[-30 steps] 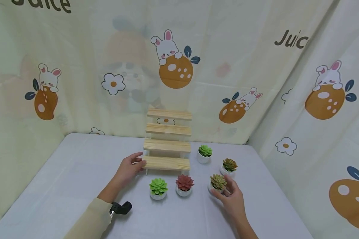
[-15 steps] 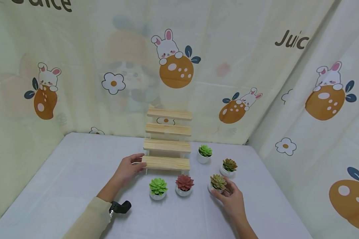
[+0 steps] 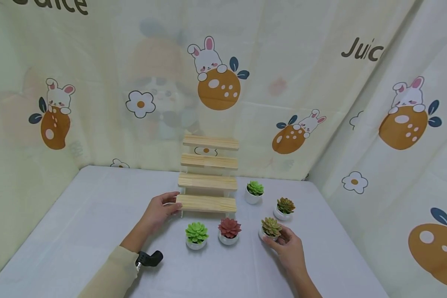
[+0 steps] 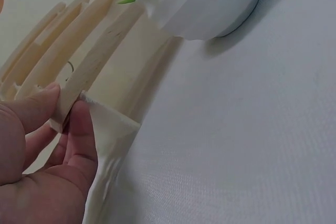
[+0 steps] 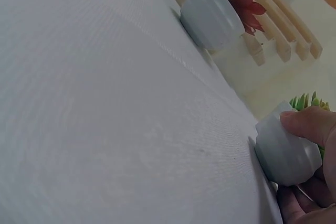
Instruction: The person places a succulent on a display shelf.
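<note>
A tiered wooden shelf rack (image 3: 207, 181) with pale slats stands toward the back of the table. My left hand (image 3: 162, 211) pinches the left end of its lowest slat (image 4: 97, 59), thumb on one face and fingers on the other. On the right, my right hand (image 3: 289, 248) grips the white pot of an olive-green succulent (image 3: 271, 227), and that pot (image 5: 286, 148) rests on the cloth. Between the hands stand a bright green succulent (image 3: 196, 233) and a dark red succulent (image 3: 229, 228), each in a white pot.
Right of the rack is another green potted succulent (image 3: 255, 188). A brownish-orange one (image 3: 285, 205) stands just behind the right hand. White cloth covers the table (image 3: 97, 207). A printed curtain (image 3: 108, 62) hangs close behind the rack and along both sides.
</note>
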### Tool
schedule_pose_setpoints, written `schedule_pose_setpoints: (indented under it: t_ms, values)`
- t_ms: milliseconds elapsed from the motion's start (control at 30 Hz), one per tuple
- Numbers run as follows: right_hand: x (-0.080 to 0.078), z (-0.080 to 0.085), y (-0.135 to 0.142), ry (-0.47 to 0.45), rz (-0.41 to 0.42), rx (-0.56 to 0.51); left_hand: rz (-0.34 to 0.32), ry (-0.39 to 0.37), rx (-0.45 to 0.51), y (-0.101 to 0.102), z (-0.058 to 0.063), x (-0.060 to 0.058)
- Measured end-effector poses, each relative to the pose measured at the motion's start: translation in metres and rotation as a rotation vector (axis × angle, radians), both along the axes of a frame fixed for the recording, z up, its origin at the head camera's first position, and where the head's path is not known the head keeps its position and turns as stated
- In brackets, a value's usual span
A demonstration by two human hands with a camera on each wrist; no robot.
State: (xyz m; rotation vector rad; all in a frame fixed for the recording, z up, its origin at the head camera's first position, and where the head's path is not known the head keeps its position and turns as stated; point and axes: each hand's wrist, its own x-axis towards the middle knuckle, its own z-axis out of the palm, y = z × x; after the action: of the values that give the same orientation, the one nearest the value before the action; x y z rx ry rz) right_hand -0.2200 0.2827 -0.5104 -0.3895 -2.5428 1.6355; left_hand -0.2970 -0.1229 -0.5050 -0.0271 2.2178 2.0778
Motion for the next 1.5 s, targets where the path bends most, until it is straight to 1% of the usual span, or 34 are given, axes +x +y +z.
schedule_pose_setpoints:
  t_ms: [300,467,533,767,1067,1200,1333,1500]
  values:
    - [-0.005,-0.002,-0.001,0.019,-0.01,0.052,-0.006,0.013,0.023,-0.001,-0.001,0.0]
    - [-0.011,0.002,-0.004,0.058,0.012,0.017,-0.002,0.019,0.028,0.0,-0.001,0.0]
    - [-0.014,0.005,-0.006,0.08,0.029,-0.014,0.001,0.022,0.026,0.0,-0.002,-0.001]
    - [-0.022,0.019,-0.016,0.127,0.084,-0.058,0.006,0.02,0.033,0.002,-0.004,-0.001]
    - [-0.033,0.039,-0.031,0.193,0.147,-0.052,0.014,0.017,0.008,0.0,-0.003,-0.002]
    - [-0.037,0.048,-0.037,0.207,0.17,-0.037,0.012,0.012,0.018,0.0,-0.004,-0.003]
    - [-0.042,0.056,-0.045,0.228,0.212,-0.052,0.012,0.015,0.027,-0.001,-0.005,-0.003]
    - [-0.05,0.065,-0.055,0.256,0.25,-0.062,0.013,0.004,0.036,0.0,-0.003,-0.001]
